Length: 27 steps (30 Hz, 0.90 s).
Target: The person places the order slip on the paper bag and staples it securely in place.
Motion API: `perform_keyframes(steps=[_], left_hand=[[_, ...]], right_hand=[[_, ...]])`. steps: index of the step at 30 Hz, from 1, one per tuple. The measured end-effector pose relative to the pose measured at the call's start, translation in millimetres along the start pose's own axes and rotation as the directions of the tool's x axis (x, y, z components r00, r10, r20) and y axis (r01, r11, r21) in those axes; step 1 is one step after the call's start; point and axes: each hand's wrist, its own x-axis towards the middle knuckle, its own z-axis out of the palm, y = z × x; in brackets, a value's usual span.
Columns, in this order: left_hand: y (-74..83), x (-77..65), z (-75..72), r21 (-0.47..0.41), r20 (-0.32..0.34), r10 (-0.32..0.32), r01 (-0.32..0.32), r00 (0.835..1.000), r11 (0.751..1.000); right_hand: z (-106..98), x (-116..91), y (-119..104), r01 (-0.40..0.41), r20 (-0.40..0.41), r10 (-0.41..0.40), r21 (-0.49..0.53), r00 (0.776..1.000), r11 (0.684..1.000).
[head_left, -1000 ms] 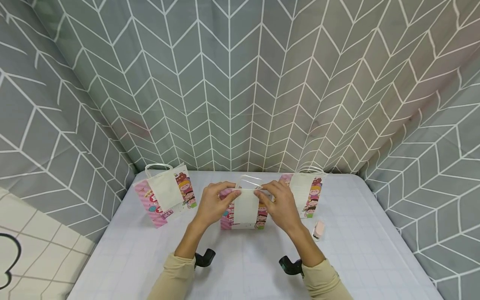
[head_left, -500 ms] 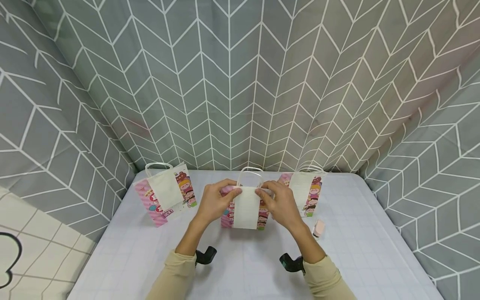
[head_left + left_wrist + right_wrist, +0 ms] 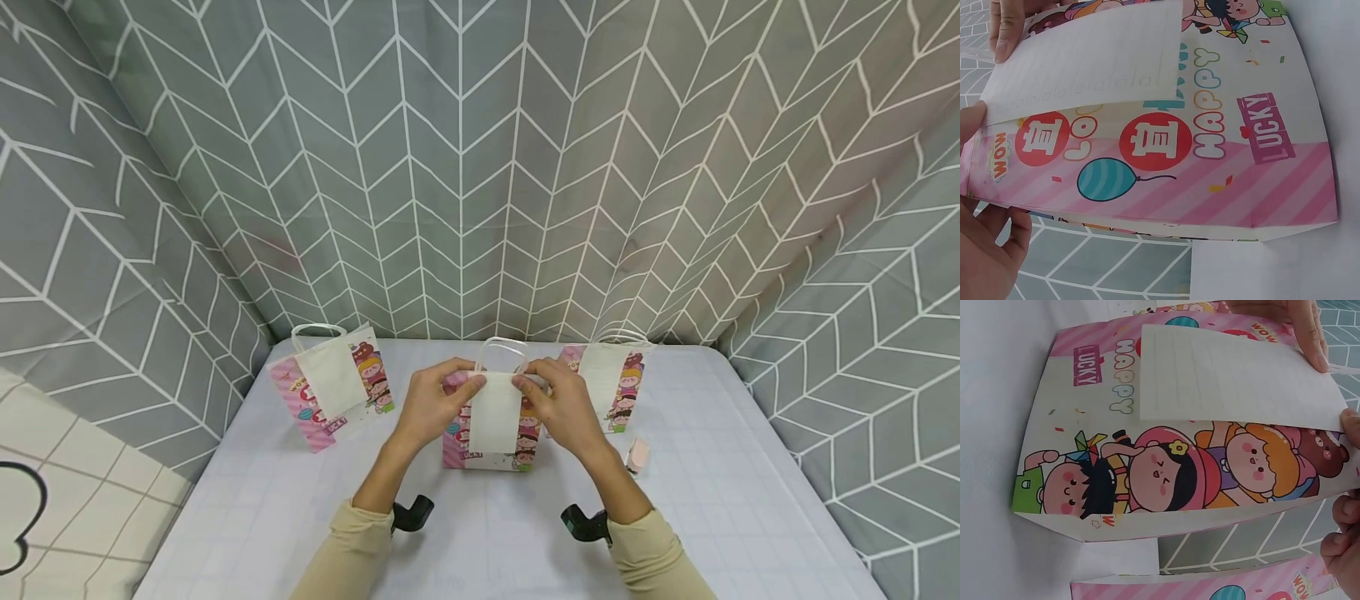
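Observation:
A pink and white cartoon-printed paper gift bag stands in the middle of the table, its white handles rising above the top edge. Over the bag's front hangs a blank sheet of lined white paper; its lower end lifts off the bag in both wrist views. My left hand pinches the sheet's top left corner against the bag's rim, thumb in front and fingers behind. At the top right corner, my right hand pinches paper and rim likewise. The fingers behind the bag are partly hidden in the head view.
Two similar gift bags with white sheets on their fronts stand on the table, a left bag and a right bag. A small pink and white stapler-like object lies right of my right hand. Patterned curtains surround the table.
The held bag's handles have come upright from a tilted position. The bag's bottom edge now shows lower, below the sheet's end. Both hands keep their pinch at the rim.

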Motion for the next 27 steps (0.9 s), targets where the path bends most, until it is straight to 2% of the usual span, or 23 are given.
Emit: perform_keyframes(steps=[4, 10, 17, 21, 27], left_hand=[[-0.1, -0.9, 0.7, -0.009, 0.008, -0.012, 0.012, 1.0, 1.0], [-0.1, -1.6, 1.0, 0.0, -0.006, 0.02, -0.02, 1.0, 1.0], [-3.5, -3.9, 1.6, 0.038, -0.02, 0.126, -0.125, 0.992, 0.991], [-4.6, -5.4, 3.5, 0.046, -0.031, 0.168, -0.167, 0.985, 0.985], [-4.8, -7.7, 5.2, 0.077, -0.051, 0.161, -0.157, 0.986, 0.985]], right_hand=[[-0.8, -0.4, 0.7, -0.014, 0.011, 0.014, 0.007, 1.0, 1.0], [-0.5, -1.4, 0.9, -0.016, -0.012, 0.017, 0.063, 1.0, 0.998], [-0.4, 1.8, 0.0, -0.075, -0.058, 0.082, 0.122, 0.995, 0.99], [-1.6, 4.7, -2.4, -0.102, -0.051, 0.109, 0.125, 0.993, 0.987], [-3.5, 3.7, -2.5, -0.115, 0.0, 0.116, 0.138, 0.993, 0.984]])
